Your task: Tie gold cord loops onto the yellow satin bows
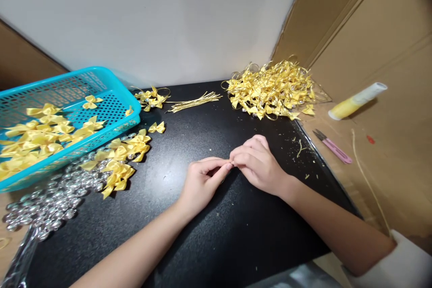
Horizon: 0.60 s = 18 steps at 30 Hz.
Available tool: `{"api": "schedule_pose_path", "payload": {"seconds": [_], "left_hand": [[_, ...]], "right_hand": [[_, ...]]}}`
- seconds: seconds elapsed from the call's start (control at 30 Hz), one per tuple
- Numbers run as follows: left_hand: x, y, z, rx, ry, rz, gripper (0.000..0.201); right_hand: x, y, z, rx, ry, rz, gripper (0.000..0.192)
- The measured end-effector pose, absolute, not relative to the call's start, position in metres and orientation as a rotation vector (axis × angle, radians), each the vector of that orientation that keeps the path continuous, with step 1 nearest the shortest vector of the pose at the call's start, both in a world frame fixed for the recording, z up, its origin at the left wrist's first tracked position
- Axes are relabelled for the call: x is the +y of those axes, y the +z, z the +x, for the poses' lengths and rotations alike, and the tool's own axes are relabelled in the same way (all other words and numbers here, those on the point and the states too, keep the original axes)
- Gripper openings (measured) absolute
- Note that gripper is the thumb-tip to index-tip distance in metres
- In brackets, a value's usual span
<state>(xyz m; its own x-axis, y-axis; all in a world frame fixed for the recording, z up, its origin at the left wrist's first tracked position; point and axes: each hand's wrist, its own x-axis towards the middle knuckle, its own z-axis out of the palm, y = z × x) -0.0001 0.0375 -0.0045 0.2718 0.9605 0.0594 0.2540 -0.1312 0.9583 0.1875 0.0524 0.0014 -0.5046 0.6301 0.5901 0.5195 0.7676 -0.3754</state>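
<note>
Bare forearms and hands; a white sleeve (408, 261) at the right elbow

Hands: two, the left hand (202, 182) and the right hand (256, 162), fingertips meeting.
Basket: one turquoise basket (111, 85), far left of the left hand.
Loose bows: too many to count; one heap of yellow bows (121, 157) left of the left hand, more inside the basket.
Finished pile: one pile of bows with gold loops (273, 87), beyond the right hand.
Gold cords: one bundle of gold cords (194, 102), beyond both hands.
Beads: one spread of silver beads (50, 202), uncountable.
Snips: one pink snips (332, 146), right of the right hand.
Tube: one yellow tube (357, 100).
</note>
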Motion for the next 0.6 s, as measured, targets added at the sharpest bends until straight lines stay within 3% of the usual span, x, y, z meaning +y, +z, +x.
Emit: {"api": "schedule_pose_path", "payload": {"seconds": [0.27,0.4,0.6], "left_hand": [[0.0357,-0.0062,-0.0004,1.17,0.934,1.476,0.019],[0.0358,-0.0107,-0.0028,1.178,0.97,1.331,0.02],[0.0357,-0.0122,-0.004,1.154,0.963,1.35,0.022]], "right_hand": [[0.0536,0.0014,0.1872,-1.979,0.498,-0.978,0.01],[0.0533,0.0037,0.1867,-2.001,0.667,-1.01,0.022],[0.0504,0.0025,0.1801,-2.074,0.818,-1.024,0.01]]}}
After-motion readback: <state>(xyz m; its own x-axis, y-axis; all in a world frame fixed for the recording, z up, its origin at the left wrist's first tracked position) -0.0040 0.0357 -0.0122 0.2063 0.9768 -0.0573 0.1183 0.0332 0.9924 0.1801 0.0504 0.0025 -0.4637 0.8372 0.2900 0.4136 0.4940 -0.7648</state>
